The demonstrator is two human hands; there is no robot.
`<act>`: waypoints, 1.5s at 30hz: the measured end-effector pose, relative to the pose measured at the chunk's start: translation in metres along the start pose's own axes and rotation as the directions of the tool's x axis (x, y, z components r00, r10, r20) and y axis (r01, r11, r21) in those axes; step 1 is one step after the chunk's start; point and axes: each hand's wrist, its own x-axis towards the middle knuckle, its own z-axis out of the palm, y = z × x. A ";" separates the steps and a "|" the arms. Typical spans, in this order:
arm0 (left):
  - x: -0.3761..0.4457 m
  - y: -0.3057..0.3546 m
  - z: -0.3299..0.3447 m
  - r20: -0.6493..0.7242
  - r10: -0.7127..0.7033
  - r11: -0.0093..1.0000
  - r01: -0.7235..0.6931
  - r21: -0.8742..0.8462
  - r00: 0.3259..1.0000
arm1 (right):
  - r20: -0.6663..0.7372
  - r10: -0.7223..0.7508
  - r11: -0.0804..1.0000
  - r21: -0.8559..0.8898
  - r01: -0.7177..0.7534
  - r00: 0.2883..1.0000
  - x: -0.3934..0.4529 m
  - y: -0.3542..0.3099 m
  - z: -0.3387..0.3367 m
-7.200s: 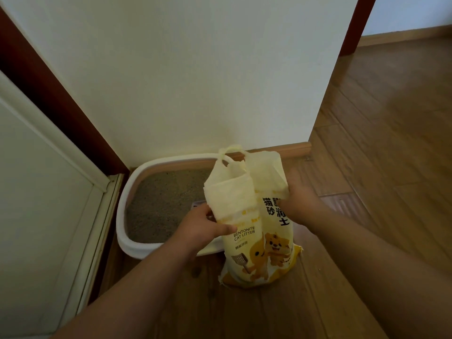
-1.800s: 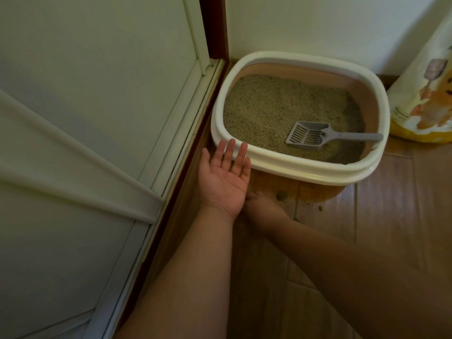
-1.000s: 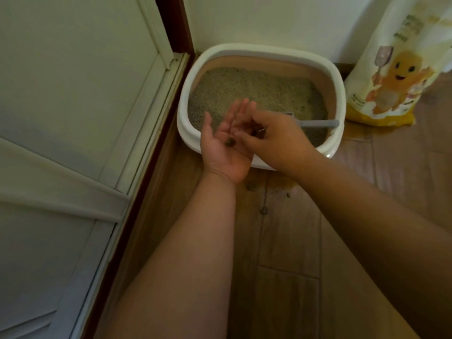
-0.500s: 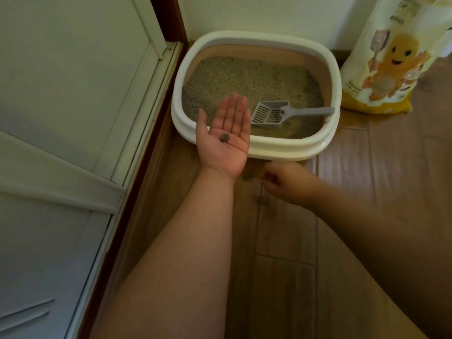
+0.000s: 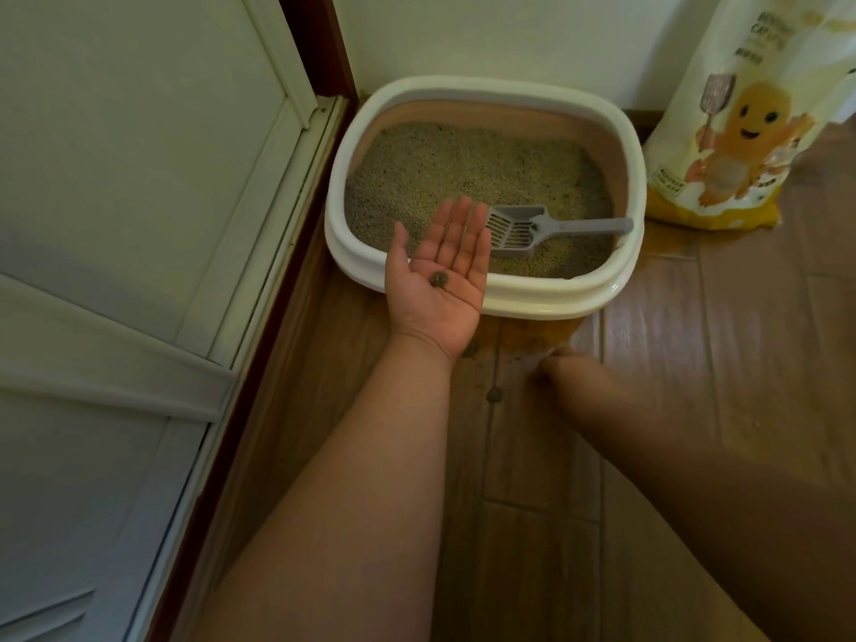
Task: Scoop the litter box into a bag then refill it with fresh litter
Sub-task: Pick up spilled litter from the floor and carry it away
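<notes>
Beside the litter box [image 5: 481, 296]: left hand [image 5: 440, 275] flat, palm up, carrying a clump [image 5: 437, 279]; right hand [image 5: 563, 370] at the floor [image 5: 695, 363], blurred, grip unclear.

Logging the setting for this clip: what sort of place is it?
Probably a home, in a corner by a door: a cat litter box sits on wood plank flooring against a wall, a bag of litter beside it.

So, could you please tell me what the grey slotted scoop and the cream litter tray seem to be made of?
Grey slotted scoop: probably matte moulded plastic, given its thin, even slots and one-piece handle. Cream litter tray: likely smooth plastic, with a rounded, faintly glossy rolled rim.
</notes>
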 end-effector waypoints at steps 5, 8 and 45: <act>0.002 0.006 0.001 -0.005 0.023 1.000 -0.023 -0.018 1.000 | -0.210 -0.197 0.962 0.146 0.230 0.958 -0.010 -0.018 -0.028; 0.004 0.010 -0.002 -0.027 0.075 0.993 -0.077 -0.085 0.997 | -0.456 -0.382 0.832 0.209 0.514 0.804 -0.016 -0.040 -0.060; 0.000 0.013 0.005 0.018 0.062 0.994 -0.060 -0.096 0.998 | 0.045 -0.095 0.991 0.096 0.090 0.995 0.000 -0.054 0.009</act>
